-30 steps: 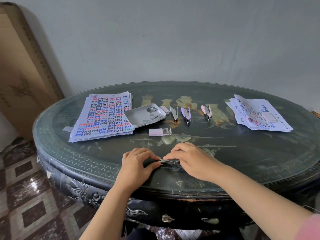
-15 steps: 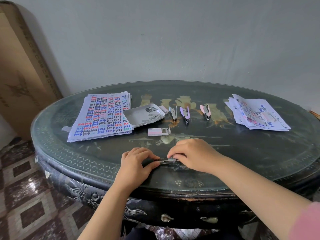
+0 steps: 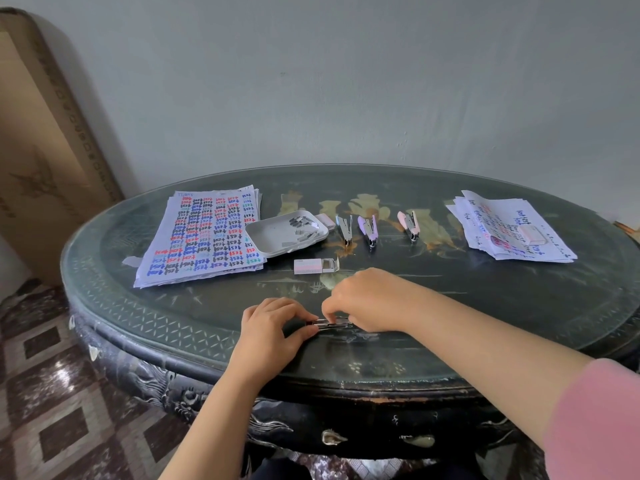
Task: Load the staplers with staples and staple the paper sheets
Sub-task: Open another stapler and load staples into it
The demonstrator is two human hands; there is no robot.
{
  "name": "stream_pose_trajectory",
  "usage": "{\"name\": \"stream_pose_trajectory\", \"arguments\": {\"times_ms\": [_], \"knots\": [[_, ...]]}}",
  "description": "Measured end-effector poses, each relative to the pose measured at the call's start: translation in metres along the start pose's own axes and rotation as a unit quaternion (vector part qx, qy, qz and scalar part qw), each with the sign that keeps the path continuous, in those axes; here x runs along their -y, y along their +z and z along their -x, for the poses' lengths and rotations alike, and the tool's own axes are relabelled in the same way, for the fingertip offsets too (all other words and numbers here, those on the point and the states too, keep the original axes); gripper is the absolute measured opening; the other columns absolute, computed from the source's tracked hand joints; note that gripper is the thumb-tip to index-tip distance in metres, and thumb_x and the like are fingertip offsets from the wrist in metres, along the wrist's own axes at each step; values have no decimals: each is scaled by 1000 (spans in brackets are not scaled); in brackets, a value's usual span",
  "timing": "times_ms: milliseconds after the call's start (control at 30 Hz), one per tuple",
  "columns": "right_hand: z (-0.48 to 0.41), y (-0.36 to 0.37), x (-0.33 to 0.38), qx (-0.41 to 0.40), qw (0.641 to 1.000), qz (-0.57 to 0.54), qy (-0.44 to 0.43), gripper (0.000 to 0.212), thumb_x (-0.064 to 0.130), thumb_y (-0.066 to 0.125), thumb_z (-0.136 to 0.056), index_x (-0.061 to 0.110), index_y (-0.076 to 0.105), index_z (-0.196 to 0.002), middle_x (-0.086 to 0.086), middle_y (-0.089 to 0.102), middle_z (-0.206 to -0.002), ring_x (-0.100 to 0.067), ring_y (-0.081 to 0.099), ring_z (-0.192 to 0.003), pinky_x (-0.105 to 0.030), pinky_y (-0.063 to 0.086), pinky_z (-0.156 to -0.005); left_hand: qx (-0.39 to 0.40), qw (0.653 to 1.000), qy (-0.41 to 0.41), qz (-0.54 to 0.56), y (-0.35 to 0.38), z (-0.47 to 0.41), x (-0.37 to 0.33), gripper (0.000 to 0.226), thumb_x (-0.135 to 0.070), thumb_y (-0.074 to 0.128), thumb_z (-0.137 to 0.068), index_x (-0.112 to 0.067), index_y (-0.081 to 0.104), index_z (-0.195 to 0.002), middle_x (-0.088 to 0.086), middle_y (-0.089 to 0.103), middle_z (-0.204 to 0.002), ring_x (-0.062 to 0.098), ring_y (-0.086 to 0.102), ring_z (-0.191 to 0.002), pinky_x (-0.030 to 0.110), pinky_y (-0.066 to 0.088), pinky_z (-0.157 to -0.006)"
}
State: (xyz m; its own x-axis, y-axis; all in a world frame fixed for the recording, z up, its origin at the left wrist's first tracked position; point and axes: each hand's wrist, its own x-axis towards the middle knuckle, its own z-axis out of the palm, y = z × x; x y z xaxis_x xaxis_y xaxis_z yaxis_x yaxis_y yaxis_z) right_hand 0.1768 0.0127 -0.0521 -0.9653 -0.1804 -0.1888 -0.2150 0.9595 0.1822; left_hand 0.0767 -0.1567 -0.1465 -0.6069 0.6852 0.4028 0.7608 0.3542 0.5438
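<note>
Take as the mark the small white-and-pink cardboard staple box (image 3: 315,266), which has its drawer slid out. To its left lies the thick stack of white paper sheets printed with coloured words (image 3: 204,233), untouched. Just behind the box stands the shallow white plastic tray (image 3: 266,237), holding loose grey staple strips (image 3: 304,225).

Nearer the person than the box, by the front edge of the dark glass-topped oval bench (image 3: 519,306), the left hand (image 3: 273,327) grips the left end of a small silver metal stapler (image 3: 334,323). It holds it between thumb and curled fingers, as it did a second ago.

The right hand (image 3: 367,299) is what has changed. It lay low over the stapler's right end. Now it is arched up, with its fingertips brought leftward and pinched down on the stapler's middle, close beside the left thumb. I cannot tell whether a strip sits under those fingertips, because they hide the channel. I judge that staples are being seated or pushed home, so this stapler is nearly loaded but not yet closed.

Behind and to the right of the box, a pale blue stapler (image 3: 345,228), a lilac stapler (image 3: 368,230) and a pink stapler (image 3: 409,225) lie in a row, none moved. Far right of the box rests the pile of handwritten white sheets (image 3: 509,230). Whether any are stapled is too small to tell.
</note>
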Motion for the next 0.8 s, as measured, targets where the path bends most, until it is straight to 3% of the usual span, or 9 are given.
{"name": "stream_pose_trajectory", "arguments": {"times_ms": [133,267,400,567,733,800], "knots": [[3,0,-1,-17,1000,15,-1,24,-3,50,-82,20,51,-91,-2,57,-75,-24,51,-64,-30,34,-51,-3,1000,-4,0,0,1,-1,22,-57,58,-74,-39,67,-83,-31,60,-88,-5,51,-97,32,33,-90],[10,6,-2,-38,998,-58,5,10,18,55,-89,20,47,-83,0,57,-71,-21,52,-65,-34,44,-58,-3,1000,-8,-4,1,1,-1,19,-55,60,-74,-40,67,-83,-31,59,-88,-6,49,-98,31,32,-90],[14,18,-5,-100,974,-192,61,9,19,58,-90,19,54,-82,5,60,-72,-16,56,-69,-34,49,-66,-1,1000,-9,-11,0,2,-3,12,-50,66,-77,-40,67,-84,-29,60,-90,-5,50,-100,29,30,-90],[16,32,-6,-230,840,-449,201,11,15,71,-82,24,63,-83,6,68,-80,-10,65,-77,-31,56,-78,0,1000,-6,-26,-1,4,-7,15,-46,67,-80,-43,64,-94,-30,58,-92,-5,49,-100,27,28,-91],[18,36,-6,-228,750,-548,291,8,21,72,-82,18,67,-86,1,73,-77,-12,70,-77,-30,57,-75,8,999,6,-34,-2,5,-9,14,-47,63,-84,-42,64,-96,-28,57,-96,-3,48,-104,26,26,-93],[16,35,-6,-227,730,-568,304,8,20,72,-82,16,66,-85,0,74,-74,-13,71,-76,-33,57,-77,13,999,9,-32,-2,5,-9,16,-50,60,-84,-43,63,-98,-27,55,-97,-3,48,-104,26,26,-93]]}}
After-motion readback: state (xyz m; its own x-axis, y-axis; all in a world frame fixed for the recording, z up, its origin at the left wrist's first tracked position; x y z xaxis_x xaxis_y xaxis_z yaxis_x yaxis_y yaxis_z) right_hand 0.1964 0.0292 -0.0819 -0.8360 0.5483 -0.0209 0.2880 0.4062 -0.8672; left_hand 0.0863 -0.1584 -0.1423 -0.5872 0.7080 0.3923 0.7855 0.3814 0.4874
